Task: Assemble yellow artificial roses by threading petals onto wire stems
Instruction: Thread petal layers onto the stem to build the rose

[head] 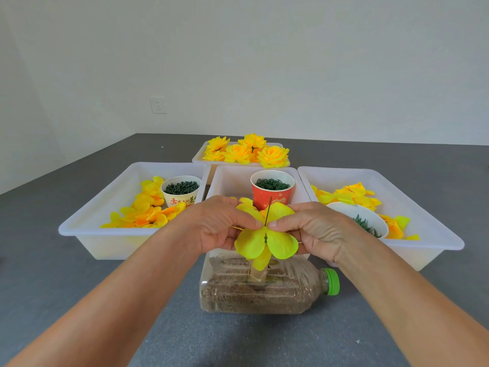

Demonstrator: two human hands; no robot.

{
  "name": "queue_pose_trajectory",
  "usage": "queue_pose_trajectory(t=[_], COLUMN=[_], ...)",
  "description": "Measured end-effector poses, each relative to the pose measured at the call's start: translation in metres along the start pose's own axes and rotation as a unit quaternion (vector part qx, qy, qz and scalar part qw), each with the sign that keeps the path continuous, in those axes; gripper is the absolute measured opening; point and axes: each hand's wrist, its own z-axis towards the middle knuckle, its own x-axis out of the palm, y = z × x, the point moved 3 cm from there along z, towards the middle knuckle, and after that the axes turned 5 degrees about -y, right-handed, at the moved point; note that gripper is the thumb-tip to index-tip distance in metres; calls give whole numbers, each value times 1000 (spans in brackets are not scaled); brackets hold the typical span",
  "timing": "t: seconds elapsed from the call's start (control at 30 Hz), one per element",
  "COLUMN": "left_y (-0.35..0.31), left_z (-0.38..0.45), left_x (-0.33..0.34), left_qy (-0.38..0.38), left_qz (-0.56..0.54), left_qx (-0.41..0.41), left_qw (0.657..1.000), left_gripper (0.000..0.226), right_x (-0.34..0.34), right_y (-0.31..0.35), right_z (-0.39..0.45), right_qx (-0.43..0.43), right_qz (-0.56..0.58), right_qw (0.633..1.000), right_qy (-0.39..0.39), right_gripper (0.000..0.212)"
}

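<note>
The wire stem (267,211) is hidden below the yellow petal layer (265,241) threaded on it, above a grit-filled bottle (264,284) on the tabletop (79,287). The left hand (219,223) and right hand (312,230) each hold a pinching grip on the petals. 4 white trays (87,229) hold loose petals, 3 cups of green parts, and finished roses (246,152).

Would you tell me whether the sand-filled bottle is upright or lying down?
Lying down: the bottle rests on its side, green cap pointing right.

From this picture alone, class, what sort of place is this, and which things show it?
Probably a plain room used as a handwork station for making artificial flowers: white bins of loose yellow petals, paper cups of green fittings, and a tray of finished yellow roses on a grey surface.
</note>
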Motion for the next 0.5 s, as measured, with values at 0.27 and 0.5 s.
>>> queue_pose_trajectory(t=[0.27, 0.5], left_y=[4, 8], left_z=[-1, 1], left_x=[2, 0], left_qy=[-18, -16], left_qz=[2, 22], left_qx=[-15, -25], left_qw=[1000, 999], left_gripper=[40, 22], right_x=[5, 7], right_y=[-2, -8], right_z=[1, 5], right_qx=[20, 33], right_qz=[-5, 2], right_qw=[1000, 999], right_qy=[-12, -20], right_gripper=[36, 38])
